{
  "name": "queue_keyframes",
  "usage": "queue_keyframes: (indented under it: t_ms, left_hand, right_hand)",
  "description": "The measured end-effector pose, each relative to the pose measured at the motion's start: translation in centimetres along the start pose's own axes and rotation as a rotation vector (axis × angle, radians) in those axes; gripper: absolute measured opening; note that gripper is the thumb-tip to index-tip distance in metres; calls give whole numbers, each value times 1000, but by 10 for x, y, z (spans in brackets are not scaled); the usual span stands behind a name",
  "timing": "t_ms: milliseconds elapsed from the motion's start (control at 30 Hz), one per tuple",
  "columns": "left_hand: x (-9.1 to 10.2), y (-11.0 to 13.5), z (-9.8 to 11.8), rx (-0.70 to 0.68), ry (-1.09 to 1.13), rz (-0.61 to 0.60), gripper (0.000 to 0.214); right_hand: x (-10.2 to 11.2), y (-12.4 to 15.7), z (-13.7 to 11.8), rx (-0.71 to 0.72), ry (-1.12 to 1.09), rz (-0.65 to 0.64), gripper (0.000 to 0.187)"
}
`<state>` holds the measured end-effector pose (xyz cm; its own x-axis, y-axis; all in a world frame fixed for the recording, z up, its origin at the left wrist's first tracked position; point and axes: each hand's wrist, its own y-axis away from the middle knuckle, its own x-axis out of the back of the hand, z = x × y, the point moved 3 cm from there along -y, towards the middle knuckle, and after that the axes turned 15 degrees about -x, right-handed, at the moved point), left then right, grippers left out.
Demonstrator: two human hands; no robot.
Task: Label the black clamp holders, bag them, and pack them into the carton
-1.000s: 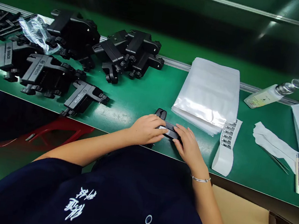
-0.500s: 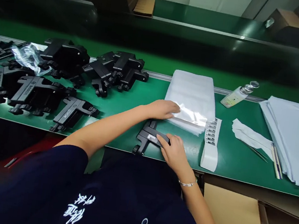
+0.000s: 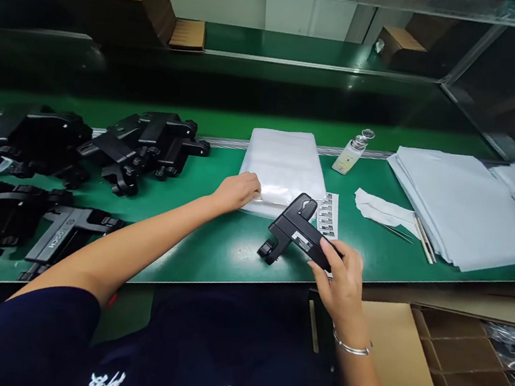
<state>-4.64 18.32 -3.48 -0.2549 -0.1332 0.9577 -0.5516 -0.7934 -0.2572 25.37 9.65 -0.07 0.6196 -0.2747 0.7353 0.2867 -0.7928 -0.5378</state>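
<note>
The black moulded plastic part (image 3: 297,230) is held clear of the green tabletop (image 3: 213,244), near its front edge and tilted. It is gripped only at its near end by the right hand (image 3: 341,280), whose fingers are closed round it. Its far end, with the hooked head, juts out unsupported over the white strip of printed labels (image 3: 329,218). With so short a grip, a slip or a swing is judged possible. The part could then be knocked against the tabletop edge or dropped towards the divided cardboard box (image 3: 454,358) below. The left hand (image 3: 236,191) is laid on the near left corner of the stack of clear plastic bags (image 3: 284,165), fingers curled; whether a bag is actually pinched cannot be told. As the bags look thin and slippery, several might be caught at once, or the stack dragged askew onto the labels just beside it. The small clear bottle (image 3: 353,152) behind the stack is well apart from both hands and seems little endangered.
</note>
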Motion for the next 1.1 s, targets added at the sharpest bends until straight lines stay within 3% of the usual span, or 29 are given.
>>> queue_keyframes:
  t_ms: [100,300,400,467,567,667,733,800,933,1033,1100]
  left_hand:
    - [12,-9,-2,137,77,-33,10]
    - [24,-24,-15,179,321,-153,15]
    - [32,-31,-25,180,277,-67,20]
    - [47,-30,-28,175,52,44,25]
    - [80,-7,-24,170,-263,141,27]
    - [109,42,-11,188,-350,143,27]
    - [114,81,3,145,-400,80,27]
    - [102,119,19,56,-352,-16,28]
    - [48,175,47,22,-62,-105,30]
    - [15,199,62,89,38,-145,29]
    - [5,207,69,117,14,-143,27]
  right_hand:
    - [3,0,-1,2,-10,10,68]
    - [7,-1,-4,7,-33,20,70]
    - [7,-2,-6,8,-34,24,71]
    - [7,-2,-6,8,-33,23,70]
    - [7,-2,-7,9,-37,28,68]
    - [6,-2,-7,2,-65,27,63]
    - [3,-1,-6,-34,-134,0,53]
    - [-6,-1,-5,-157,-274,-48,40]
    - [-39,0,-7,-631,-765,-215,31]
    - [-63,-1,-19,-963,-1157,-309,38]
    - [-70,-4,-30,-1118,-1299,-354,44]
